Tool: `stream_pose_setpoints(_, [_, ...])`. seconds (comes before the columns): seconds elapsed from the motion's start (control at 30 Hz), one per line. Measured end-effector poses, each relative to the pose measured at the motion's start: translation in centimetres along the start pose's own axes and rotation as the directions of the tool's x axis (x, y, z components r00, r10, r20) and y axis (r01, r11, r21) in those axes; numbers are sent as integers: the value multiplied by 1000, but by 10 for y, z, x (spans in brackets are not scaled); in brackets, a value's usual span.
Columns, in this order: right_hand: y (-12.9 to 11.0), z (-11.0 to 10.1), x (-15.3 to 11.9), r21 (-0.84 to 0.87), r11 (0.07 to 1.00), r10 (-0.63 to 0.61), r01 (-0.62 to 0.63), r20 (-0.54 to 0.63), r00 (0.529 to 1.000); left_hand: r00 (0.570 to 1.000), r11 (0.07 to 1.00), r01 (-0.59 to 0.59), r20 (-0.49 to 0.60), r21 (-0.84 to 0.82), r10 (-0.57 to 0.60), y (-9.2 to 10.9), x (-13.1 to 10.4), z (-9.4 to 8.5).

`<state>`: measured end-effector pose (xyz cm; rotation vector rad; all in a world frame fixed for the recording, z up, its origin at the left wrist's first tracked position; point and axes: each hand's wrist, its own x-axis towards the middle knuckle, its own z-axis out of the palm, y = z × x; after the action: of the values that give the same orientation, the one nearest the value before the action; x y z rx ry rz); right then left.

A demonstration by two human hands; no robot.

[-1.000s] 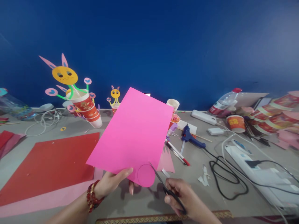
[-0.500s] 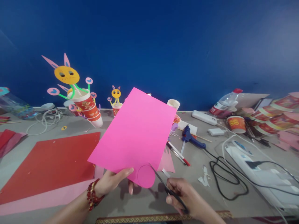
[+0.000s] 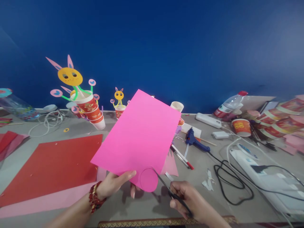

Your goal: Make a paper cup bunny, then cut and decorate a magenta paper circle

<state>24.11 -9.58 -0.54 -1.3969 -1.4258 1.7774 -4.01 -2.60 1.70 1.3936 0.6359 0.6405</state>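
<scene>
Left fingers (image 3: 128, 175): I'm pinching pink paper (image 3: 137, 136) above the surface (image 3: 192, 180).
Right fingers (image 3: 177, 186): grasping scissors (image 3: 173, 193), tips at the paper's drawn circle (image 3: 149, 180).
Stacked cups (image 3: 89, 107): green stems (image 3: 76, 93) inside.
Jar (image 3: 14, 103): small coloured pieces (image 3: 30, 115).

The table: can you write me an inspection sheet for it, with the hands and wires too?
Surface: grey table, partly covered by red paper.
Things in use: pink sheet with a drawn circle at its rounded corner; scissors, tip at the circle's upper edge.
Hands: left hand holds the sheet; right hand holds the scissors.
Clutter: paper scraps, blue glue gun, white-and-red pen.
Cables: black cord looped on the right; white cord tangled on the left.
Surroundings: blue wall behind; long-eared cup figures at left.
Other people: nothing seen.
</scene>
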Motion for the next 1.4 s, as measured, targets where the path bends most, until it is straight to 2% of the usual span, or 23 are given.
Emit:
stream_pose_setpoints(0.4, [-5, -1, -1, 33, 999, 29, -29, 3, 1000, 1000, 999, -24, 17, -23, 24, -1, 1, -1])
stream_pose_setpoints(0.97, [-10, -1, -3, -43, 998, 44, -45, -27, 999, 997, 997, -70, -20, -21, 70, -4, -1, -4])
stream_pose_setpoints(1.2, [-15, -1, -5, -76, 995, 63, -64, -14, 998, 995, 995, -100, -10, -12, 100, -4, -1, -4])
stream_pose_setpoints(1.4, [-15, -1, -7, -102, 992, 68, -68, -8, 998, 997, 997, -78, 18, -17, 78, -3, -2, -6])
